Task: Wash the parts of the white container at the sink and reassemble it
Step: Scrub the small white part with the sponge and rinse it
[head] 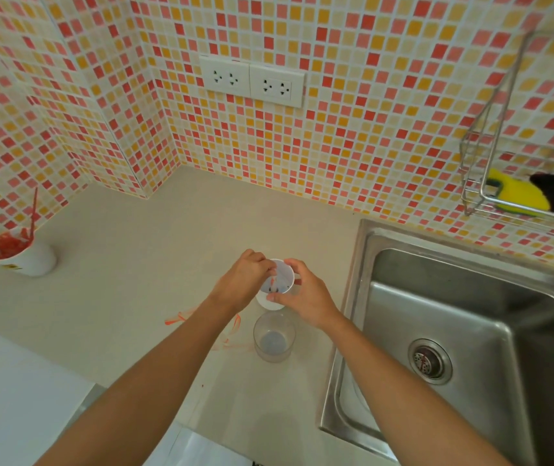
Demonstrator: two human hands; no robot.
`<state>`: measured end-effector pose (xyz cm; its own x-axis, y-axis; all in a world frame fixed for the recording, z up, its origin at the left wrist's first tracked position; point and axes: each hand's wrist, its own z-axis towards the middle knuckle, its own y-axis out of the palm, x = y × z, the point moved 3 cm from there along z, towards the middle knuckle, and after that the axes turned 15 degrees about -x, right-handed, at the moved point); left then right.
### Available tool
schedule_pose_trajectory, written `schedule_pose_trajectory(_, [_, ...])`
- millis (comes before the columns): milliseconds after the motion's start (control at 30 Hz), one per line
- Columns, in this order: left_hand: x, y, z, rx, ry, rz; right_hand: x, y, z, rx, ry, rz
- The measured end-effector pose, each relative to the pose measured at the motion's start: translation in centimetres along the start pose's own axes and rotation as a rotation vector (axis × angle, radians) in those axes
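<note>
Beside the sink [443, 331], over the beige bench [168, 264], we are holding the white container [277, 280]: our right hand [302, 297] is curling round its wall, our left hand [245, 277] is pinching at its rim. Just nearer us, a clear cup [273, 338] is standing.

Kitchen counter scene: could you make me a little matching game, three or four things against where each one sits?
Things:
1. white container
2. clear cup
3. yellow sponge
4. cup of red strips

Places:
A. in the wire rack on the wall
B. far left of the counter
C. held in both hands
D. on the counter, nearer the person than the hands

Pairs: 1-C, 2-D, 3-A, 4-B
</note>
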<state>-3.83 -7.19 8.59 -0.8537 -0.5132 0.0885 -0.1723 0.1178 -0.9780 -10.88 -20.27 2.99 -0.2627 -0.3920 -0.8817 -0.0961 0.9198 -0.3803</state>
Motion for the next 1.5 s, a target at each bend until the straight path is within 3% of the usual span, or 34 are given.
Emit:
schedule_pose_trajectory(167, [1.0,-3.6,-0.4,0.171,-0.045,-0.061,-0.3,0.1,-0.2,-0.009,0.027,-0.006])
schedule_pose_trajectory(300, [0.2,-3.9,0.1,0.271,-0.189,-0.317,-0.2,-1.7,-1.6,-0.074,0.071,-0.171])
schedule_pose_trajectory(533, [6.0,-6.1,3.2,0.398,-0.111,-0.523,-0.9,-13.3,-9.0,0.388,-0.029,-0.278])
schedule_pose_trajectory(700, [14.0,-8.1,7.1,0.345,-0.016,-0.678,-4.3,-22.0,-16.2,0.701,-0.187,-0.244])
schedule_pose_trajectory(800, [18.2,-9.0,8.9,0.334,0.018,-0.779,-5.6,-26.3,-18.4,0.856,-0.251,-0.346])
schedule_pose_trajectory(867, [20.4,-9.5,9.8,0.33,0.025,-0.833,-6.0,-28.8,-18.0,0.839,-0.208,-0.436])
schedule_pose_trajectory(967, [22.6,-10.1,11.0,0.329,0.005,-0.92,-5.9,-31.9,-15.9,0.64,-0.006,-0.608])
schedule_pose_trajectory(1133, [23.8,-10.2,12.3,0.299,-0.082,-1.001,-4.9,-34.7,-11.8,0.357,0.206,-0.557])
schedule_pose_trajectory(1367, [24.0,-9.4,13.2,0.316,-0.203,-1.066,-4.3,-35.7,-10.0,0.423,0.252,-0.532])
schedule_pose_trajectory(1433, [24.1,-8.9,13.3,0.319,-0.215,-1.077,-4.7,-35.5,-11.3,0.496,0.155,-0.428])
schedule_pose_trajectory(1500, [24.1,-8.3,13.5,0.315,-0.217,-1.077,-5.5,-34.9,-13.7,0.642,-0.061,-0.389])
